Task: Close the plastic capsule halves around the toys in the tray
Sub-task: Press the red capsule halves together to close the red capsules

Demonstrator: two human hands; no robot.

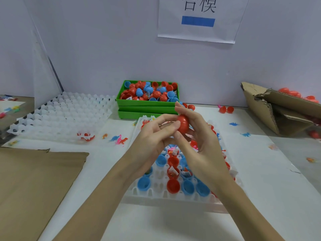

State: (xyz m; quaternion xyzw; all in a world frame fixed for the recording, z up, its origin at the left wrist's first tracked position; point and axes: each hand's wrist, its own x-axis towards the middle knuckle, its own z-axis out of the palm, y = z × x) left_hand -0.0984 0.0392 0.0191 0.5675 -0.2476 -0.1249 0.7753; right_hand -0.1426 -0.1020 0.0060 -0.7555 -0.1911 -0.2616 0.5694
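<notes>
Above the white tray (147, 192) I hold a red capsule (183, 124) between both hands. My left hand (154, 136) pinches its left side with thumb and fingertips. My right hand (199, 136) curls round its right side, index finger over the top, thumb underneath. The tray's cups hold blue halves (144, 183) and red halves (173, 186), several with packaged toys (173, 171) inside. My arms hide the tray's middle and right part.
A green box (147, 103) full of red and blue halves sits behind the tray. A stack of empty white trays (66, 115) lies at left, flat cardboard (34, 180) at front left, an open carton (281, 108) at right. Small dinosaur toys (119, 139) are scattered on the table.
</notes>
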